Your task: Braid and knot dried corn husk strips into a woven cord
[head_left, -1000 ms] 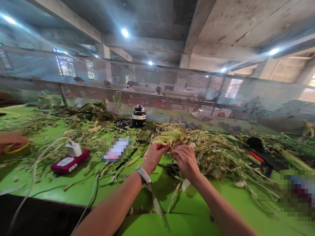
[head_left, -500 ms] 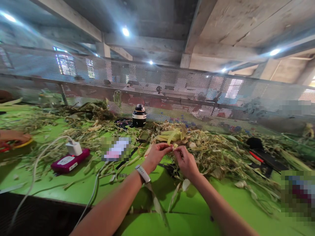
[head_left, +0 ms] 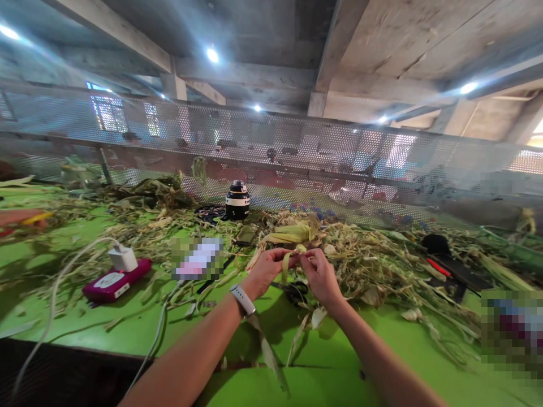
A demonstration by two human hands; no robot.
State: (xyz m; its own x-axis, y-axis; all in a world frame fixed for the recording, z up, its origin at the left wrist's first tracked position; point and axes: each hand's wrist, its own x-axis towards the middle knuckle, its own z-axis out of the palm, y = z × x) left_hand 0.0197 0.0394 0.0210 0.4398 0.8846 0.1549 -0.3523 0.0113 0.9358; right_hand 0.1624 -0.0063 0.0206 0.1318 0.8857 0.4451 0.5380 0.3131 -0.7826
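Observation:
My left hand (head_left: 263,272) pinches a pale yellow-green strip of corn husk (head_left: 285,268), which curls down in a loop from between the fingertips. Close against it, the fingers of my right hand (head_left: 321,276) are closed on the same husk strip near a small folded or knotted part at the top. The exact grip of the fingertips is partly hidden. Just beyond both hands lies a bundle of yellowish corn husks (head_left: 292,232). Beneath them, on the green table (head_left: 271,328), rests a dark object with loops, perhaps scissors (head_left: 297,293).
Loose dried husks (head_left: 373,263) spread across the back and right. A black bottle (head_left: 237,201) stands behind. At left are a blurred phone (head_left: 199,259), a purple box (head_left: 106,289) with a white charger (head_left: 123,258), a cable (head_left: 54,299) and another person's hand (head_left: 19,219). A perforated partition (head_left: 263,147) runs behind.
The husk strip was hidden at first, then stuck up above my fingers; now it loops down beside my left fingertips. My right fingers have drawn into a pinch. The other person's hand has moved.

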